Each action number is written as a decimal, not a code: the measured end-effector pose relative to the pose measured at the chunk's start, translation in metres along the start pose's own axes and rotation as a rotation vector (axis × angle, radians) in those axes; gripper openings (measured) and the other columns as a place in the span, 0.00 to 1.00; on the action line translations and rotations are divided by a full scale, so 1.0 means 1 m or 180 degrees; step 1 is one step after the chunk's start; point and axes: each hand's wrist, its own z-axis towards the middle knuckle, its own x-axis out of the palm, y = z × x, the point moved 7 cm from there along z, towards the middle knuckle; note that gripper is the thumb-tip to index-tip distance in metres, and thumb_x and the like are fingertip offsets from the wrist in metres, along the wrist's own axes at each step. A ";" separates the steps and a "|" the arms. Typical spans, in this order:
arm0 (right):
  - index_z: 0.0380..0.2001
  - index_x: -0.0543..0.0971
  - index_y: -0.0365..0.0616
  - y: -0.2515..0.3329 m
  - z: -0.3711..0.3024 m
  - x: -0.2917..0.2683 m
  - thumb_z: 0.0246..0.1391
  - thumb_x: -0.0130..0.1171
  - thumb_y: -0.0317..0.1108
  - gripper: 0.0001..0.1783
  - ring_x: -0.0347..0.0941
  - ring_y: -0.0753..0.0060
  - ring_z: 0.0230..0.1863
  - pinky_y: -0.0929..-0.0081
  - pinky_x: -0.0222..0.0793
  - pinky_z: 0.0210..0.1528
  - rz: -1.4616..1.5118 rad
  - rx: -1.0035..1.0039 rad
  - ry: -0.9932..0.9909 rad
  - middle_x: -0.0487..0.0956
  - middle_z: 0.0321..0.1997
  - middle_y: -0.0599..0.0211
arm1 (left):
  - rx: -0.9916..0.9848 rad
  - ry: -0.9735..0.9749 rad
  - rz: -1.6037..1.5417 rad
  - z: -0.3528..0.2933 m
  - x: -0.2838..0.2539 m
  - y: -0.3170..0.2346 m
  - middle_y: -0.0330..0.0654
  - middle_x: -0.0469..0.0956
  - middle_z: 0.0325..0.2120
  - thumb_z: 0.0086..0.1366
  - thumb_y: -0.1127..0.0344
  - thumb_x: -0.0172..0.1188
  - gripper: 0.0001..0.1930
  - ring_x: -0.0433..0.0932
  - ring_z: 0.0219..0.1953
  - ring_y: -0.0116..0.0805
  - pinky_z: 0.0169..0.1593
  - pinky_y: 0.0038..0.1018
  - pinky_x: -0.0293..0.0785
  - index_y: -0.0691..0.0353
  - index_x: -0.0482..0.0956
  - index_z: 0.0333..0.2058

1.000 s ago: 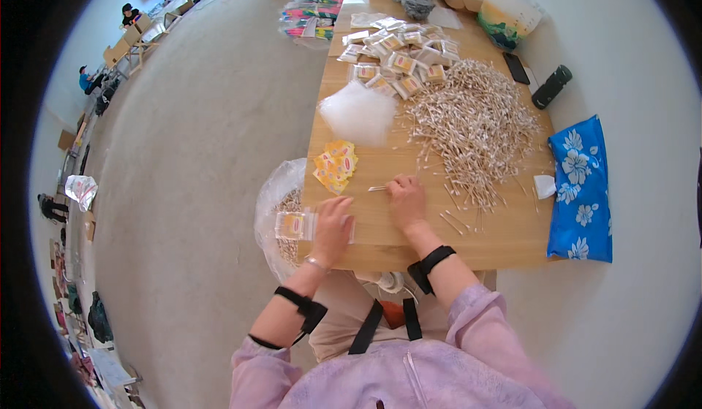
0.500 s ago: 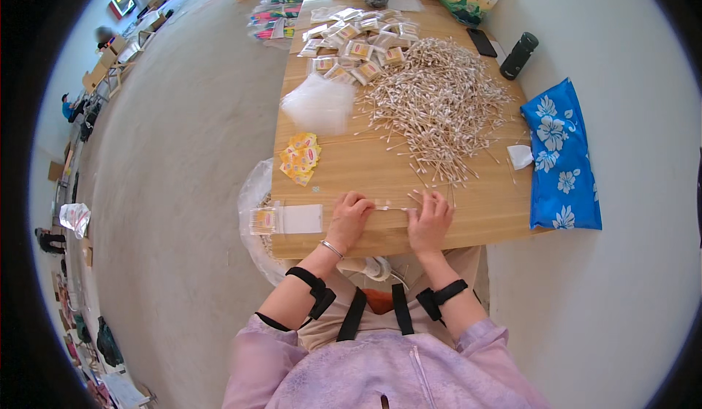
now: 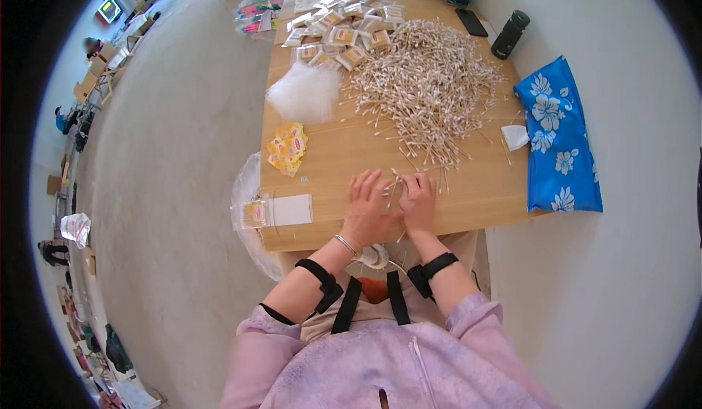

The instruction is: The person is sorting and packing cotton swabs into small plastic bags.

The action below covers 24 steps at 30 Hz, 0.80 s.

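My left hand [image 3: 368, 208] is over the near part of the table with its fingers stretched forward, its thumb reaching toward my other hand. Right beside it, my right hand [image 3: 418, 204] has its fingers curled around a few cotton swabs [image 3: 395, 181], whose white tips poke out between the two hands. How many are inside the grip is hidden. Beyond my hands spreads a large loose heap of cotton swabs [image 3: 435, 80]. Left of my left hand lies a clear bag of swabs with a yellow label [image 3: 254, 214], partly on a white card [image 3: 292, 210].
Yellow printed cards [image 3: 287, 148] and a stack of clear plastic bags [image 3: 303, 93] lie at the table's left side. Filled swab packets [image 3: 344, 32] are piled behind. A blue flowered pouch [image 3: 559, 138], black bottle [image 3: 510, 35] and phone [image 3: 472, 22] line the right, near the wall.
My hands have come together from apart. The left has moved right and spread its fingers; the right has shifted slightly left and away from me. The view has shifted a little.
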 end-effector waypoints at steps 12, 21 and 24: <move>0.29 0.80 0.44 -0.013 0.011 -0.001 0.45 0.62 0.28 0.05 0.69 0.56 0.38 0.64 0.67 0.41 0.0782 0.0253 0.0257 0.73 0.31 0.63 | -0.0238 0.0698 0.0935 -0.025 0.026 -0.020 0.54 0.47 0.64 0.40 0.42 0.71 0.56 0.38 0.68 0.53 0.67 0.51 0.28 0.60 0.51 0.63; 0.31 0.79 0.45 -0.006 0.008 -0.003 0.43 0.65 0.36 0.11 0.68 0.55 0.40 0.61 0.66 0.43 0.0565 0.0256 0.0371 0.72 0.34 0.61 | -0.0396 0.0491 0.0706 -0.013 0.000 0.021 0.52 0.53 0.61 0.45 0.46 0.69 0.44 0.48 0.66 0.52 0.67 0.48 0.36 0.60 0.61 0.57; 0.33 0.78 0.45 0.001 0.009 -0.005 0.41 0.66 0.39 0.16 0.67 0.55 0.41 0.61 0.65 0.45 0.0423 0.0146 0.0425 0.71 0.36 0.60 | -0.0345 0.0385 0.0764 -0.014 -0.003 -0.002 0.52 0.52 0.62 0.44 0.46 0.69 0.46 0.46 0.66 0.52 0.67 0.51 0.34 0.60 0.59 0.59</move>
